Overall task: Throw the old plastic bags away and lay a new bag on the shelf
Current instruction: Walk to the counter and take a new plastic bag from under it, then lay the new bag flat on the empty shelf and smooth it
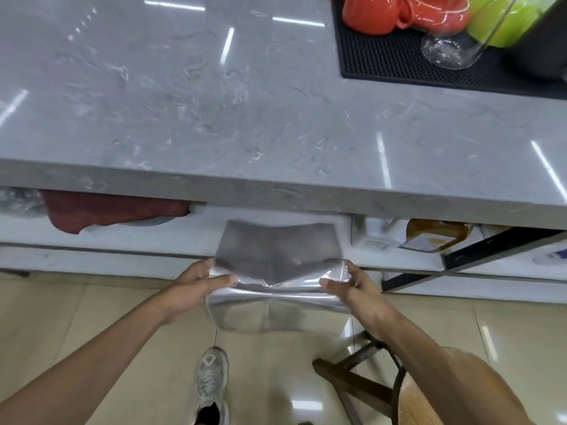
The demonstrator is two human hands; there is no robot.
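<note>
Thumb and fingers of the left hand [196,282] are pinched together on the left edge of a clear, crinkled plastic bag [276,271]; thumb and fingers of the right hand [352,286] are pinched together on its right edge. The 2 hands hold the bag stretched between them, just in front of the white shelf [190,240] that runs beneath the grey marbled stone countertop [214,102]. The upper part of the bag stands up over the shelf front and looks grey against it; the lower part sags in a fold below the hands, above the beige tiled floor [92,317]. Whether the bag touches the shelf cannot be told. Both forearms are bare and reach forward from the bottom corners of the view.

On the shelf, left of the bag, lies a dark red cloth [107,213]; at the far left edge is a crumpled clear plastic mass [18,202]. Right of the bag stand a white box [377,237] and an amber bottle with a label [435,237]. On the countertop, far right, a black rubber mat [383,59] bears 2 orange-red ceramic mugs [371,13], a lime-green cup [503,23] and a clear glass vessel [448,50]. Below, 1 white sneaker [211,381] rests on the floor beside a dark wooden stool [368,388].
</note>
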